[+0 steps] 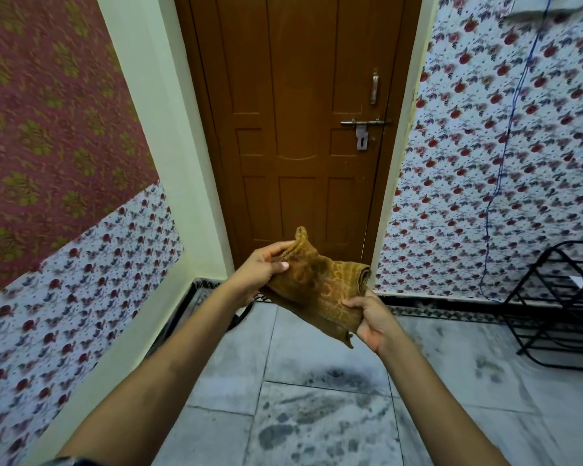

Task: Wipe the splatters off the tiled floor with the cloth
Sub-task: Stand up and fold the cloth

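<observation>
A brown-yellow patterned cloth (317, 287) is held up in the air in front of the door, stretched between both hands. My left hand (260, 270) pinches its upper left corner. My right hand (371, 317) grips its lower right edge, where the cloth is partly rolled. Below, the grey tiled floor (485, 415) carries dark splatters (320, 412) spread across the tiles in front of me, with fainter marks further right.
A closed brown wooden door (297, 129) with a metal latch stands straight ahead. Floral-papered walls close in on both sides. A black metal rack (559, 297) sits on the floor at the right, and a blue cord (505, 146) hangs down the right wall.
</observation>
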